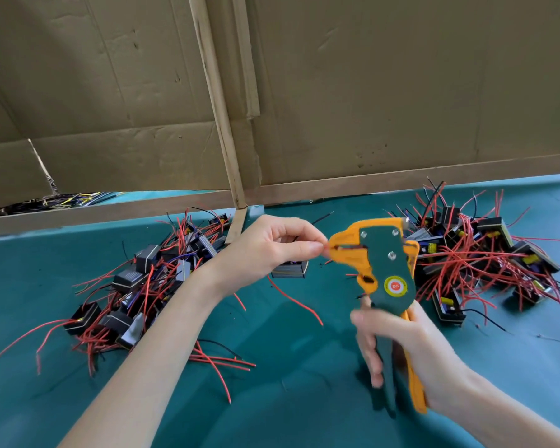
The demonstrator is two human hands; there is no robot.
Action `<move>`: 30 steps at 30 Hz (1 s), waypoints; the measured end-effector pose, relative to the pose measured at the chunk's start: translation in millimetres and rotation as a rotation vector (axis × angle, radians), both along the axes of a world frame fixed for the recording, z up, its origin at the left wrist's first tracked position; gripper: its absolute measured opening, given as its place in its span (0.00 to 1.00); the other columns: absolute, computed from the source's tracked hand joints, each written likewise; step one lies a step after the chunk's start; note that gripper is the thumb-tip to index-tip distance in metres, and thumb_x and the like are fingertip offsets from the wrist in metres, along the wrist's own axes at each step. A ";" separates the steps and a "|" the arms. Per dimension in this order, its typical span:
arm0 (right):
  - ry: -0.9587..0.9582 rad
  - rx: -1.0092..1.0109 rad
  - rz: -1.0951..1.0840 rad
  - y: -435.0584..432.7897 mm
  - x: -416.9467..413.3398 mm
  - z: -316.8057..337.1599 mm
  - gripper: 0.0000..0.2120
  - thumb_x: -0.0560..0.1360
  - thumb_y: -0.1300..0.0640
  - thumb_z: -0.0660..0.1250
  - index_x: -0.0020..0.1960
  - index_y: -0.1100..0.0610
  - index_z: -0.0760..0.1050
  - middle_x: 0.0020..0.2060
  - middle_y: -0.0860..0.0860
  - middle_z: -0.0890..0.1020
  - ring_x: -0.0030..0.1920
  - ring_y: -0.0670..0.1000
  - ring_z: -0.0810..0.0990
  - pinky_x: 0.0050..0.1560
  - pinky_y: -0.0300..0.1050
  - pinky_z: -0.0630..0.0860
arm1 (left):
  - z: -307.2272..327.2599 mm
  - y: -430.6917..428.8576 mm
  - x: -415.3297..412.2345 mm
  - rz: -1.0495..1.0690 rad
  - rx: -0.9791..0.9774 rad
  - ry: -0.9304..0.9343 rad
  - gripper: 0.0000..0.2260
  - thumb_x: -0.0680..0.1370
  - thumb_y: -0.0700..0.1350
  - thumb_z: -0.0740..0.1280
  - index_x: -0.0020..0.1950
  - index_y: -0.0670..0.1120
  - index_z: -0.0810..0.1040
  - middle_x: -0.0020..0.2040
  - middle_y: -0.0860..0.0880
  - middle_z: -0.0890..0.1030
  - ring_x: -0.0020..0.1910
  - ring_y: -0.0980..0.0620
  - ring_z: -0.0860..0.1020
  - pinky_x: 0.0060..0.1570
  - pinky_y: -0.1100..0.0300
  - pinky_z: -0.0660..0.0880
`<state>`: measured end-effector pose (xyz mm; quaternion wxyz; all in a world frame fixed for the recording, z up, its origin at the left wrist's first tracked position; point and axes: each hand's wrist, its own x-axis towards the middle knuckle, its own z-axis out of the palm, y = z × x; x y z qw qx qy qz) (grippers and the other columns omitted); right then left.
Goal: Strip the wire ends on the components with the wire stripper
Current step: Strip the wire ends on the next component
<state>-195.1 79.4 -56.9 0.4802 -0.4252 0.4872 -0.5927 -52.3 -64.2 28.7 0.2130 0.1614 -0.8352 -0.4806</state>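
My right hand (411, 354) grips the handles of a green and orange wire stripper (385, 270), held upright with its jaws pointing left. My left hand (272, 247) pinches a thin red wire end right at the stripper's jaws. A black box-shaped component (290, 270) hangs just under my left hand, with a red wire (295, 300) trailing down from it toward the table. The wire tip itself is hidden between my fingertips and the jaws.
A pile of black components with red and black wires (136, 286) lies left on the green table cover (288, 367). A second pile (485, 257) lies right. Cardboard walls (401, 92) and a wooden strip (220, 108) stand behind. More wires (65, 200) show under the cardboard, far left.
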 end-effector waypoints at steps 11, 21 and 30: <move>-0.338 0.055 0.163 -10.9 -17.9 4.0 0.12 0.61 0.57 0.73 0.42 0.62 0.80 0.39 0.66 0.79 0.40 0.66 0.81 0.44 0.57 0.80 | -10.3 -10.9 -0.7 0.176 -0.007 -0.003 0.07 0.79 0.39 0.66 0.46 0.48 0.82 0.38 0.60 0.82 0.40 0.63 0.78 0.45 0.71 0.73; -0.432 0.185 0.164 -15.4 -24.3 2.9 0.08 0.66 0.61 0.67 0.42 0.63 0.81 0.41 0.66 0.80 0.42 0.66 0.81 0.48 0.60 0.80 | 10.8 -5.2 -34.9 0.383 -0.151 0.324 0.07 0.78 0.37 0.66 0.47 0.48 0.81 0.41 0.50 0.84 0.38 0.58 0.79 0.37 0.66 0.75; -0.482 0.196 0.181 -13.8 -27.9 4.2 0.13 0.65 0.63 0.67 0.48 0.67 0.76 0.41 0.67 0.80 0.42 0.66 0.82 0.46 0.59 0.81 | 41.4 37.1 -154.9 0.303 0.257 0.525 0.05 0.77 0.30 0.64 0.47 0.38 0.78 0.39 0.46 0.78 0.34 0.53 0.79 0.51 0.51 0.80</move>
